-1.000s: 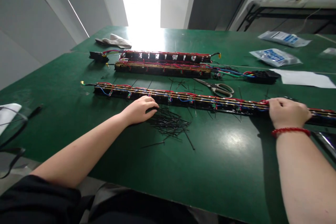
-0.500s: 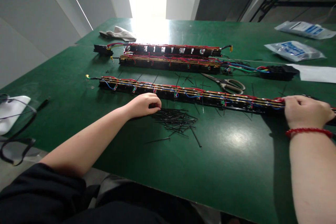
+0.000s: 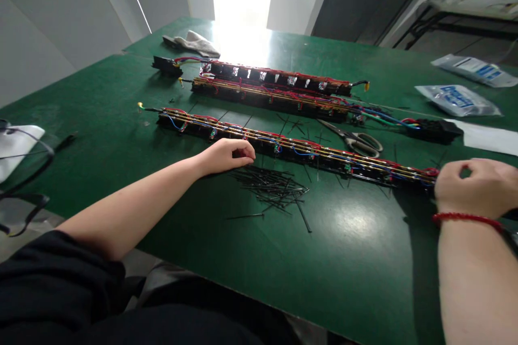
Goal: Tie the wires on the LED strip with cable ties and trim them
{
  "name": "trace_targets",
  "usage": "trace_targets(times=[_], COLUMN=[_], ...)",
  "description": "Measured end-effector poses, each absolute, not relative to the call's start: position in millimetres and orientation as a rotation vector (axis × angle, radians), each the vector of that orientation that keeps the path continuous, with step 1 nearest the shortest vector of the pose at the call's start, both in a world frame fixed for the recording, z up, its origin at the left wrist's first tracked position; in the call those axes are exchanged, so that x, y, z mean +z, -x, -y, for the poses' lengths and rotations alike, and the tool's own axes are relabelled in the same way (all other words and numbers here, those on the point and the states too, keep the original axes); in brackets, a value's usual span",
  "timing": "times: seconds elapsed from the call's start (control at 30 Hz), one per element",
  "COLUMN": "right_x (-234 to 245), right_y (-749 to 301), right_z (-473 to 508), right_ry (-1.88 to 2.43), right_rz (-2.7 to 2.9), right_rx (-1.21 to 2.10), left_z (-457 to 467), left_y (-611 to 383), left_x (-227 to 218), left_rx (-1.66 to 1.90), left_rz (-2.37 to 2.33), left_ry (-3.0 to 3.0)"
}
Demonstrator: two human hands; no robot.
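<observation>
My left hand (image 3: 229,155) is held just above the upper left of a pile of thin black cable ties (image 3: 275,188). Its thumb and index finger curl together in a pinch; anything between them is too small to make out. Behind the pile lies a long black bar strung with red, blue and yellow wires (image 3: 259,143), with several loose ties poking out along its sides. At the bar's right end, my right hand (image 3: 471,186), with a red bracelet at the wrist, is curled closed over it. The fingertips there are hidden.
Two more wired bars (image 3: 275,94) lie farther back, leading to a black connector (image 3: 433,129). Scissors (image 3: 356,140) rest between the rows. Plastic packets (image 3: 457,99) and white paper (image 3: 485,135) are at the right, a grey glove (image 3: 196,43) at the back, cables (image 3: 44,156) at the left.
The whole view has tilted and shifted slightly. My left hand has risen a little off the pile, its finger loop rounder. My right hand remains at the bar's right end.
</observation>
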State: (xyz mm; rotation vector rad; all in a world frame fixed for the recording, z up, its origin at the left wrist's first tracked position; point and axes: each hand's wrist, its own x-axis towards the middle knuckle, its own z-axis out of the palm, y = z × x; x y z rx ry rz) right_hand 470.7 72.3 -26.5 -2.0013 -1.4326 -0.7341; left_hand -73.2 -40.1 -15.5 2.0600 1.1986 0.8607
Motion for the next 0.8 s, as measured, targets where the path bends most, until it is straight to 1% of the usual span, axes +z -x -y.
trace_targets(times=[0.1,0.17,0.2,0.27,0.4,0.47,0.53,0.6,0.8], right_x=[-8,4,9,16,22,25,26,23,-4], right_y=[-439,-404,-383,-334,-233,-191,-161,-143,-132], right_z=[-59,-47,-40,-27,-5,0,0,-2,0], right_ry=[1.656,1.499,1.421,1.301,1.053,0.812,0.672,0.622,0.566], right_rz=[1.556,1.685,1.748,1.919,2.261,2.372,2.364,2.321,2.303], right_rx=[-0.917,-0.874,-0.792,-0.514,-0.241,0.139,0.364,0.464,0.52], left_z=[38,37,36,36,34,33,32,31,28], left_y=[75,75,76,76,78,78,79,81,84], left_x=[-18,-19,-19,-19,-20,-21,-21,-22,-22], left_rx=[0.969,0.999,1.003,1.011,1.041,1.057,1.069,1.078,1.067], left_rz=[-1.144,-1.096,-1.077,-1.045,-0.993,-0.977,-0.966,-0.958,-0.928], left_ry=[-1.826,-1.74,-1.725,-1.7,-1.634,-1.599,-1.565,-1.536,-1.484])
